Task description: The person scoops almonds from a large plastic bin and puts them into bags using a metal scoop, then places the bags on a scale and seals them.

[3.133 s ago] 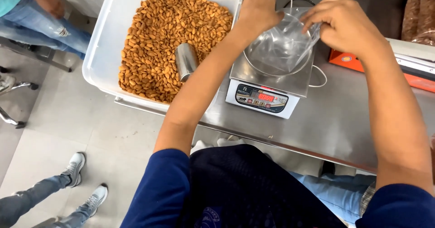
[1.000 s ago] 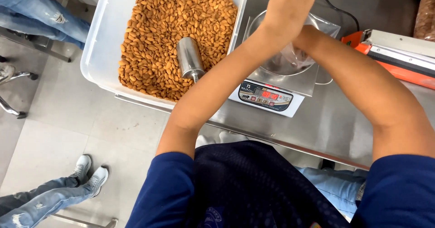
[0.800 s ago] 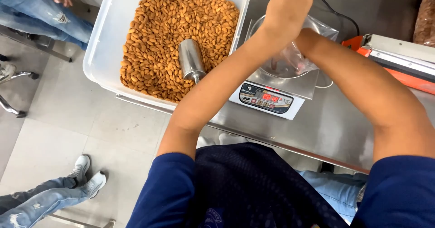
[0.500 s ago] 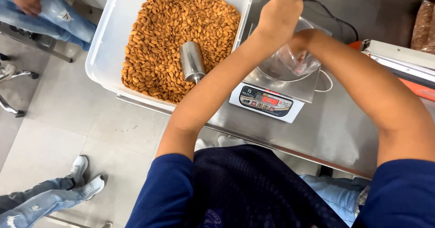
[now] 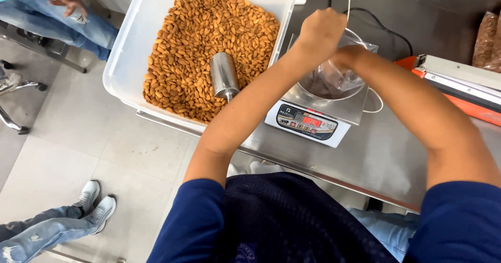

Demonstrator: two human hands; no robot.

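The left hand (image 5: pixel 322 32) was closed in a fist on the rim of a clear plastic bag (image 5: pixel 339 77), which sat in the steel bowl (image 5: pixel 313 91) on a small white digital scale (image 5: pixel 308 122). The right hand (image 5: pixel 347 56) was mostly hidden behind the left and reached into the bag's mouth; whether its fingers were closed could not be told. The scale stood on the steel worktop (image 5: pixel 396 153), its red-lit display facing the person. Just left of the scale, a large translucent white tub (image 5: pixel 122 69) held brown almonds (image 5: pixel 203 33), with a steel scoop (image 5: pixel 224 76) lying in them. At the right edge lay an orange and grey sealer (image 5: pixel 459 85), and behind it a clear packet of brown nuts (image 5: pixel 485 38). Another person's jeans (image 5: pixel 62 25) showed at the upper left.
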